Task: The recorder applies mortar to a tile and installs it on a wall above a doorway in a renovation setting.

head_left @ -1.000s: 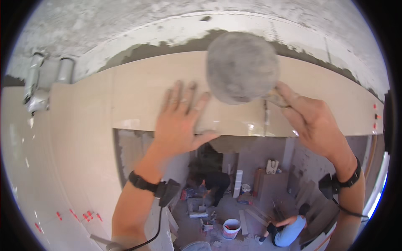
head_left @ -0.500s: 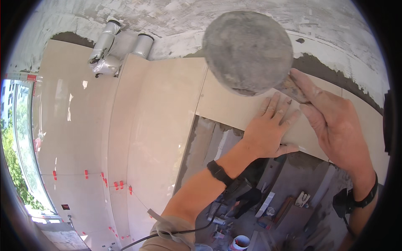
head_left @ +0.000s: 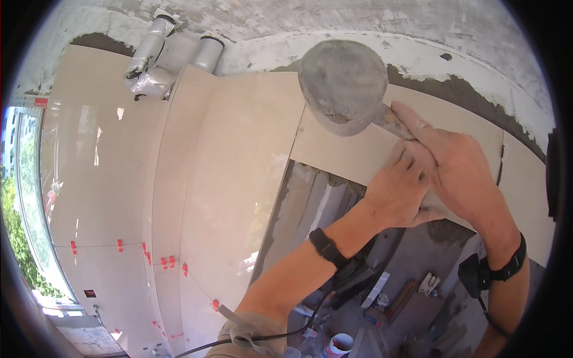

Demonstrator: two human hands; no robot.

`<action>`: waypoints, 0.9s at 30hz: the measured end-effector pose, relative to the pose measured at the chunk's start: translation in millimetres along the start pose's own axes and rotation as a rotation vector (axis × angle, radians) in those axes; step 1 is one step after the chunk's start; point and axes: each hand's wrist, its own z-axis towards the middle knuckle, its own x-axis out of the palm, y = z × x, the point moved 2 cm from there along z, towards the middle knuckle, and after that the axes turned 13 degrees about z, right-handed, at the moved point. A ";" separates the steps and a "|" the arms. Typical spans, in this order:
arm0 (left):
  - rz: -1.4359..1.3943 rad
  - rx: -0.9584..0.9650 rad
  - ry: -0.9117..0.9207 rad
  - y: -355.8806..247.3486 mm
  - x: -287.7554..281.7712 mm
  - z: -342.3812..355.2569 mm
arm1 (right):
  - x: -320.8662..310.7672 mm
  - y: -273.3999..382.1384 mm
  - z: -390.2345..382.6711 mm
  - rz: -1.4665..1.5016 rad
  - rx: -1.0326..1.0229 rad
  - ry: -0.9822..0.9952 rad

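Note:
A mallet (head_left: pixel 343 83) with a big round grey head is raised in front of the wall, close beneath the ceiling. Its short, worn handle is gripped by my right hand (head_left: pixel 456 158). My left hand (head_left: pixel 400 188) presses against the beige tile (head_left: pixel 334 146) over the doorway, with its thumb apart near the tile's lower edge. Some of its fingertips are hidden behind my right hand. From this view I cannot tell whether the mallet head touches the tile.
Silver-wrapped pipes (head_left: pixel 149 56) stick out at the upper left. Red clips (head_left: pixel 167 261) line a tile joint, and a window (head_left: pixel 30 203) stands far left. Below, through the doorway opening, are a white bucket (head_left: pixel 339 345) and boards. A black cable (head_left: pixel 262 332) crosses my left sleeve.
The mallet has moved away from me toward the wall, and its head looks smaller. My right hand has shifted left and overlaps my left hand, which stays on the tile.

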 end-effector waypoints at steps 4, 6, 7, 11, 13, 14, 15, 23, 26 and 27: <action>0.027 -0.005 0.006 0.8 -3.9 3.1 | -1.3 -5.5 5.6 -0.024 0.137 0.155; 0.026 -0.003 0.055 -0.7 -1.6 2.4 | -9.2 -5.6 6.1 0.001 0.058 0.066; 0.026 0.004 0.050 -0.6 -0.2 4.0 | -14.8 -5.1 5.6 0.027 -0.021 -0.017; 0.073 0.019 -0.066 -2.7 -7.6 4.8 | -43.9 -3.7 -3.5 0.176 -0.004 -0.116; 0.068 0.013 -0.083 -1.3 -7.5 3.5 | -48.4 -9.8 -5.3 0.163 -0.062 -0.190; 0.067 0.011 -0.075 -1.7 -9.2 4.6 | -49.0 -13.6 -6.7 0.161 -0.057 -0.192; 0.067 0.009 -0.067 -1.7 -10.3 5.3 | -48.3 -18.3 -7.6 0.161 -0.027 -0.203; 0.072 0.023 -0.069 -2.4 -8.3 5.9 | -39.1 -42.4 -5.4 -0.104 0.122 -0.045; 0.085 0.034 -0.071 -4.9 -10.1 8.4 | -40.3 -46.7 -11.3 -0.089 0.026 -0.146; 0.071 0.041 -0.073 -10.6 -6.2 11.9 | -41.9 -47.4 -13.5 -0.193 0.072 -0.040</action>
